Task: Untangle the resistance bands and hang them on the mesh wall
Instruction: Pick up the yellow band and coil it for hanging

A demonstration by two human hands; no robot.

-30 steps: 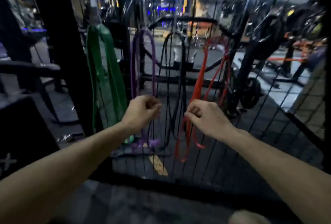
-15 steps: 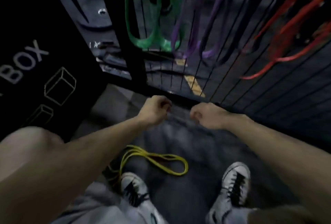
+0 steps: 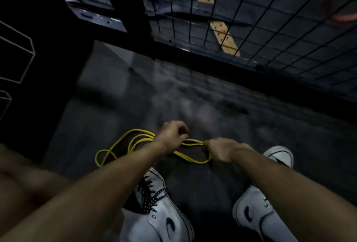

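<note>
Yellow band looped on floor; left hand curled over it, right hand gripping its far end.

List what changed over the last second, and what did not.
Both hands dropped from the bands hanging on the mesh wall down to the floor. The left hand and right hand now reach the yellow resistance band; the right seems to grip one loop, the left's hold is unclear. The yellow band lies about where it did half a second ago, coiled beside the white shoes.
</note>
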